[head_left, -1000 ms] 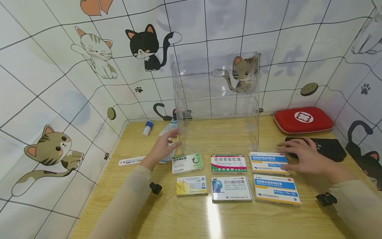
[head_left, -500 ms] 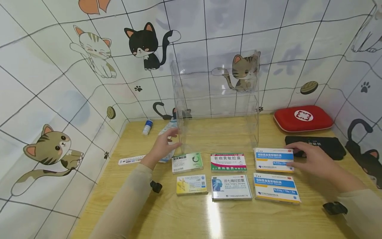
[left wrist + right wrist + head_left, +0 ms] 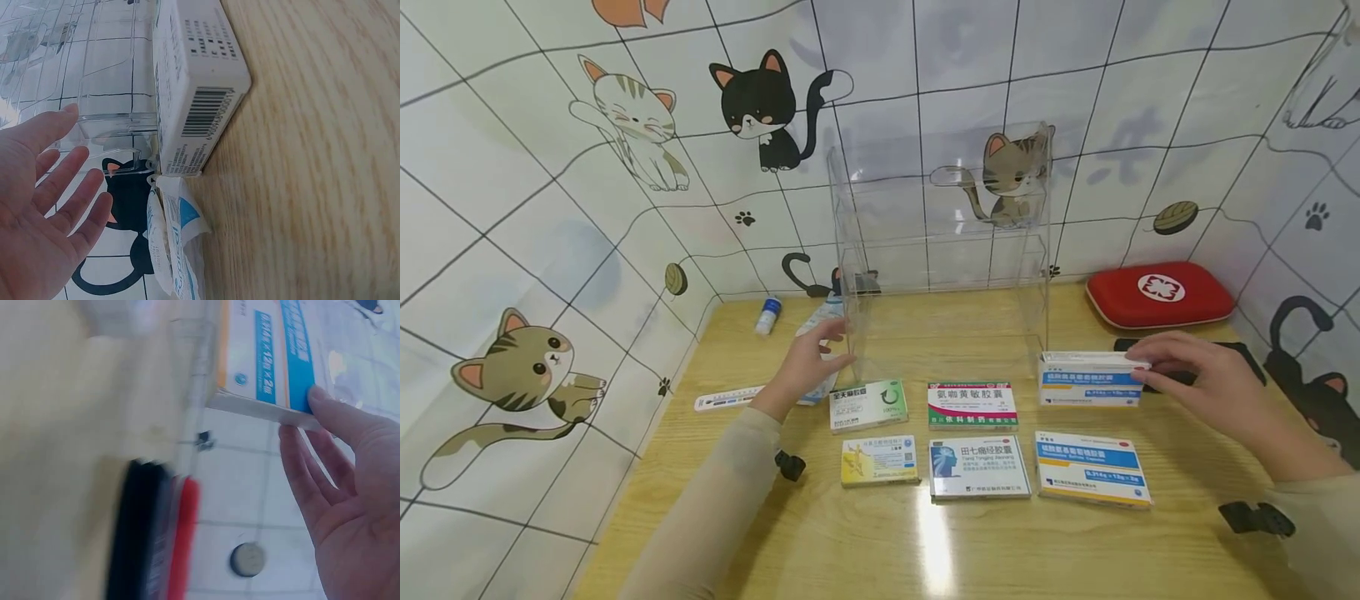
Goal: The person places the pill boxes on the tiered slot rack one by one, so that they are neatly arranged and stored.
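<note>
My right hand [image 3: 1202, 387] pinches the right end of a white, blue and orange medicine box [image 3: 1090, 381] between thumb and fingers. Its printed front is tipped up towards me, and the right wrist view shows the same box [image 3: 269, 359] raised above the table. At the left side of the clear acrylic rack [image 3: 943, 292], my left hand [image 3: 805, 362] has its fingers spread and loosely bent, thumb tip right at the rack's edge. A matching medicine box [image 3: 1092, 468] lies flat, nearer to me than the held one.
Left of it lie a green box [image 3: 868, 406], a pink-green box [image 3: 972, 406], a yellow box [image 3: 878, 460] and a white-blue box [image 3: 979, 468]. A red case [image 3: 1159, 296] and black pouch [image 3: 1243, 362] are at right. A thermometer pack [image 3: 726, 398] and small bottle [image 3: 768, 317] lie left.
My right hand has taken hold of the upper blue-and-white medicine box, slid it right, then lifted and tipped it up. The left hand has stayed at the rack.
</note>
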`<control>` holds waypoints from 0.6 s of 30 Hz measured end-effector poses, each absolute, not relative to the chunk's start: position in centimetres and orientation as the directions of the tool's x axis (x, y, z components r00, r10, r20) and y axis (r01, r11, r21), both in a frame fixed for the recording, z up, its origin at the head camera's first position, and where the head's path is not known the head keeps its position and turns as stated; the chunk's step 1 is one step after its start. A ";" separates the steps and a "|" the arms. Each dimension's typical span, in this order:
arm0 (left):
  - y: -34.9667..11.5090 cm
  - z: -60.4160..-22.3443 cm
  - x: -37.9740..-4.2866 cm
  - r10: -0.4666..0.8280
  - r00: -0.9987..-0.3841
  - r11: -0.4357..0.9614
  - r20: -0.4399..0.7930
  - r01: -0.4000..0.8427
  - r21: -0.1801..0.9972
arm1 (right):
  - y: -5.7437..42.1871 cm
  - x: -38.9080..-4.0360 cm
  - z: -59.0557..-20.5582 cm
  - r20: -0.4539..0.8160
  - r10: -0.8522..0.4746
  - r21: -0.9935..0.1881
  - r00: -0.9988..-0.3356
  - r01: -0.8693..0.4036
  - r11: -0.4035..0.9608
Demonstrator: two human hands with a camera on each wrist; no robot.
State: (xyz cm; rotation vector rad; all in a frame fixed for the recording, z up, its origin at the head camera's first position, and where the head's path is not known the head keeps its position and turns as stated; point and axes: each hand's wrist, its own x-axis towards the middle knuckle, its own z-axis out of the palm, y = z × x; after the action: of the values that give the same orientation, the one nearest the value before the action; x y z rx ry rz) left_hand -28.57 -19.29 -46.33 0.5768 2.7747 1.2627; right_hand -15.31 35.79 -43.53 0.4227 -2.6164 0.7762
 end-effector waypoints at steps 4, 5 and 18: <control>-19.3 -46.4 -28.4 0.351 -0.929 0.600 0.118 0.319 0.734 | 33.8 -16.9 -40.6 0.505 -0.154 -0.465 -0.849 -0.418 0.780; -19.3 -46.4 -28.3 0.352 -0.928 0.600 0.119 0.322 0.733 | 33.2 -17.5 -39.8 0.519 -0.150 -0.463 -0.842 -0.424 0.779; -19.2 -46.5 -28.1 0.339 -0.929 0.588 0.151 0.335 0.736 | 24.1 -27.2 -28.7 0.614 -0.020 -0.553 -0.789 -0.448 0.703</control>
State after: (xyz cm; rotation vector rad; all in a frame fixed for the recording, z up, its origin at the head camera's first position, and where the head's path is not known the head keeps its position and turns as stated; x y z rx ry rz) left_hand -28.07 -19.18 -46.51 0.5928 2.7942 1.2941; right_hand -27.20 24.05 -28.74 0.3560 -2.3252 0.9619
